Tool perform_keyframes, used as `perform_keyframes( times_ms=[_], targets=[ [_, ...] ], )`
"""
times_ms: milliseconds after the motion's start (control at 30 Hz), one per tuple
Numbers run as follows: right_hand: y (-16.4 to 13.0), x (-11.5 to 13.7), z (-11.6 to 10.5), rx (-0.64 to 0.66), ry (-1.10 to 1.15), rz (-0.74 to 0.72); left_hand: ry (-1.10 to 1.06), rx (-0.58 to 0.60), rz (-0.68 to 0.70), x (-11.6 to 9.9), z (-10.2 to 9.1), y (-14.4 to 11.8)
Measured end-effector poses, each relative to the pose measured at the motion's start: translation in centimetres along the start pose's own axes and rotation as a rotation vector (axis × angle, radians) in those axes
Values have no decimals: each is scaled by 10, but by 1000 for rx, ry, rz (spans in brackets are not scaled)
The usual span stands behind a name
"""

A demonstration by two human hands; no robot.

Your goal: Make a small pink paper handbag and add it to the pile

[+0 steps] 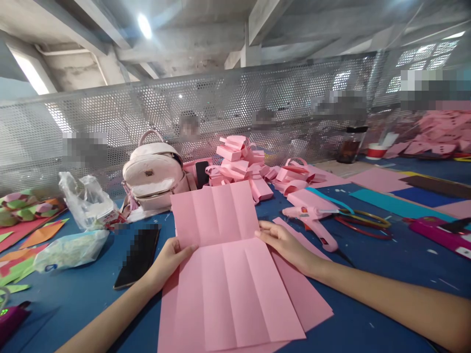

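A creased pink paper sheet [224, 264] lies in front of me on the blue table [386, 274], its far half tilted up along a cross fold. My left hand [170, 259] grips its left edge at the fold. My right hand [285, 245] holds the right edge at the same fold. Several vertical creases run down the sheet. More pink sheets [305, 294] lie underneath it, showing at the right.
A dark phone [138, 257] lies left of the sheet. A pink backpack [153, 174], a pile of folded pink paper pieces [243, 164], a pink glue gun [312, 220], plastic bags [86, 201] and coloured paper [397, 203] surround it. A perforated metal screen [235, 108] closes the far side.
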State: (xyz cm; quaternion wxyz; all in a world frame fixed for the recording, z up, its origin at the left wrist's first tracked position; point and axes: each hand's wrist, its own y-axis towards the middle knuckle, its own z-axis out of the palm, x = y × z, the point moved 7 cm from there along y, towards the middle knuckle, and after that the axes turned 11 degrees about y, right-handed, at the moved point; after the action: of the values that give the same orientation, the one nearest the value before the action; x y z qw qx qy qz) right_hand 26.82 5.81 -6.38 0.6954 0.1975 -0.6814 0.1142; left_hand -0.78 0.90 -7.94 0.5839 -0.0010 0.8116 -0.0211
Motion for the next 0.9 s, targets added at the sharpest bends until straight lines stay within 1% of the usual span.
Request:
perform_keyframes(
  times_ms=[233,467,600,767,900],
  targets=[
    [0,1,0,3,-4,-14,-32,-37,-27,5,-3,1],
    [0,-5,-2,-8,0,-4,-134,5,-19,-4,4,-3],
    [0,-2,1,12,-23,-75,-161,-9,-18,-4,3,-4],
    [-6,-5,3,15,-81,-126,-167,-18,-27,-7,1,-4],
    [-12,3,3,32,-155,-215,-177,-23,-33,-10,1,-4]
  ],
)
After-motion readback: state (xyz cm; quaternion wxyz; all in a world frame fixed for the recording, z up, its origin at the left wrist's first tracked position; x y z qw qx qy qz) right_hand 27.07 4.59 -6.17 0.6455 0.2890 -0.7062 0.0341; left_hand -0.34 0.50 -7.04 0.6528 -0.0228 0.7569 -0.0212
